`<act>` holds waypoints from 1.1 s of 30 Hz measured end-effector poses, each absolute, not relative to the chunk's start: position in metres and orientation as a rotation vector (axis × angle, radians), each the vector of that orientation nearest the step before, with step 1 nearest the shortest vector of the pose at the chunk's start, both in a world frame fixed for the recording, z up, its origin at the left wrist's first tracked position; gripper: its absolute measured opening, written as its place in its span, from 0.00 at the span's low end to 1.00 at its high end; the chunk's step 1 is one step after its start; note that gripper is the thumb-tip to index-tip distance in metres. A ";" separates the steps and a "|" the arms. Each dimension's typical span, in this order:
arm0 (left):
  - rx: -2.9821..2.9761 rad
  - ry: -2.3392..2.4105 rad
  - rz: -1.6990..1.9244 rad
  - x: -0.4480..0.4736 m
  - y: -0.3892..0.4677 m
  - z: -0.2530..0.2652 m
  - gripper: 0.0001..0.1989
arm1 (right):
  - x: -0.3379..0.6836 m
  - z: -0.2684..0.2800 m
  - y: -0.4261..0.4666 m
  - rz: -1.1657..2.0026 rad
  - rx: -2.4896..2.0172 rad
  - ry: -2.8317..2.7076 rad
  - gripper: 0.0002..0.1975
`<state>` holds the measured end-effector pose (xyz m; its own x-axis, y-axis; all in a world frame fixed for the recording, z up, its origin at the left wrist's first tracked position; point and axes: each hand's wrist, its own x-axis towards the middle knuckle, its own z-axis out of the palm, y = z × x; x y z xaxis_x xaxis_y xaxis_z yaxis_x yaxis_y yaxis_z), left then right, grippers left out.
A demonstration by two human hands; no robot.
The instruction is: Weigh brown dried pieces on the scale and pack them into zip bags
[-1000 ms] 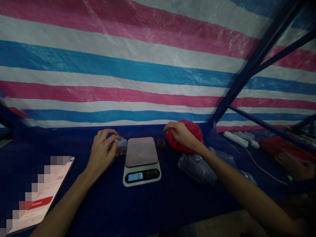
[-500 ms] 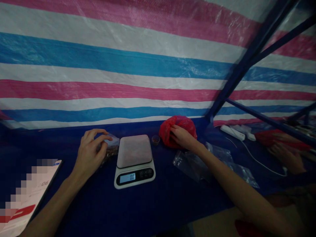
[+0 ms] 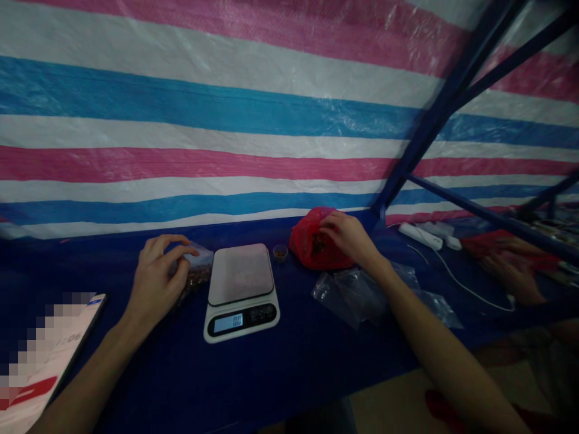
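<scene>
My left hand (image 3: pixel 158 277) curls around the top of a small clear plastic bag (image 3: pixel 202 265) with brown bits inside, left of the scale. A white kitchen scale (image 3: pixel 242 277) has a bare platform and reads 0.0. My right hand (image 3: pixel 348 238) is at the mouth of a red plastic bag (image 3: pixel 301 244), thumb and fingers pinched at its rim. Brown contents show dimly in that opening; the fingertips are partly blurred. Between scale and red bag stands a tiny clear cup (image 3: pixel 280 253) holding something brown.
Flat clear zip bags (image 3: pixel 357 295) lie beneath my right forearm. A phone-like screen (image 3: pixel 54 361) is at the left. Farther right are a white power strip (image 3: pixel 420 236), its cable, a blue metal frame (image 3: pixel 420 144) and another person's hand (image 3: pixel 511 271) by red plastic.
My right hand has lifted and shifted right across the red bag, and the bag's opening now shows brown contents. My left hand keeps its place by the clear bag. The view has shifted slightly.
</scene>
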<state>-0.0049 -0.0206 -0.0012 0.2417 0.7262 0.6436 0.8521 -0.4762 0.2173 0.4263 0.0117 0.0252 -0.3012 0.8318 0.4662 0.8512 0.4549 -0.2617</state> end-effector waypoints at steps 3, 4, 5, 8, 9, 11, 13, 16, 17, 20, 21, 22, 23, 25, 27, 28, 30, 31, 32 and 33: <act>-2.336 -1.500 -1.072 -0.003 -0.021 -0.001 0.13 | 0.412 0.040 0.002 0.088 -1.255 -2.034 0.04; -2.341 -1.499 -1.076 -0.003 -0.021 -0.001 0.14 | 0.402 0.042 0.000 0.148 -1.209 -2.048 0.04; -2.342 -1.499 -1.081 -0.003 -0.021 -0.001 0.14 | 0.391 0.042 -0.003 0.203 -1.169 -2.095 0.04; -2.337 -1.514 -1.088 -0.004 -0.020 -0.003 0.14 | 0.357 0.035 -0.004 0.248 -1.105 -2.311 0.05; -2.335 -1.519 -1.088 -0.005 -0.019 -0.003 0.14 | 0.349 0.032 -0.002 0.234 -1.102 -2.372 0.05; -2.329 -1.526 -1.091 -0.006 -0.018 -0.004 0.14 | 0.337 0.028 0.003 0.215 -1.122 -2.452 0.04; -2.330 -1.526 -1.090 -0.007 -0.018 -0.003 0.14 | 0.333 0.028 0.009 0.250 -1.150 -2.487 0.04; -2.343 -1.511 -1.092 -0.007 -0.019 -0.002 0.14 | 0.337 0.032 0.014 0.388 -1.112 -2.472 0.08; -2.351 -1.502 -1.093 -0.006 -0.019 -0.002 0.15 | 0.339 0.033 0.014 0.450 -1.085 -2.437 0.11; -2.365 -1.478 -1.092 -0.007 -0.019 -0.002 0.15 | 0.349 0.035 0.013 0.564 -1.046 -2.254 0.15; -2.367 -1.473 -1.087 -0.007 -0.018 -0.003 0.15 | 0.352 0.036 0.013 0.570 -1.056 -2.186 0.15; -2.366 -1.471 -1.083 -0.008 -0.018 -0.003 0.15 | 0.356 0.037 0.012 0.562 -1.070 -2.124 0.15; -2.364 -1.469 -1.080 -0.008 -0.017 -0.004 0.15 | 0.359 0.039 0.011 0.552 -1.083 -2.075 0.14; -2.358 -1.467 -1.077 -0.008 -0.017 -0.005 0.15 | 0.367 0.043 0.010 0.538 -1.099 -2.022 0.10; -2.361 -1.464 -1.069 -0.007 -0.018 -0.005 0.14 | 0.379 0.048 0.009 0.467 -1.123 -2.016 0.07; -2.363 -1.464 -1.064 -0.006 -0.019 -0.004 0.15 | 0.388 0.050 0.010 0.401 -1.153 -2.009 0.06; -2.366 -1.471 -1.046 -0.008 -0.018 -0.003 0.15 | 0.409 0.053 0.012 0.289 -1.260 -2.003 0.04; -2.354 -1.488 -1.036 -0.010 -0.017 -0.002 0.15 | 0.419 0.052 0.014 0.288 -1.323 -2.030 0.04; -2.330 -1.525 -1.018 -0.014 -0.014 -0.003 0.15 | 0.429 0.051 0.016 0.330 -1.376 -2.088 0.03; -2.296 -1.583 -0.984 -0.020 -0.010 -0.005 0.15 | 0.437 0.048 0.018 0.391 -1.405 -2.167 0.03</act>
<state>-0.0201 -0.0098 -0.0051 0.2122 0.7628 0.6108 0.8851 -0.4149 0.2107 0.4373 0.0185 0.0477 -0.3241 0.9069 0.2692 0.7559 0.4194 -0.5028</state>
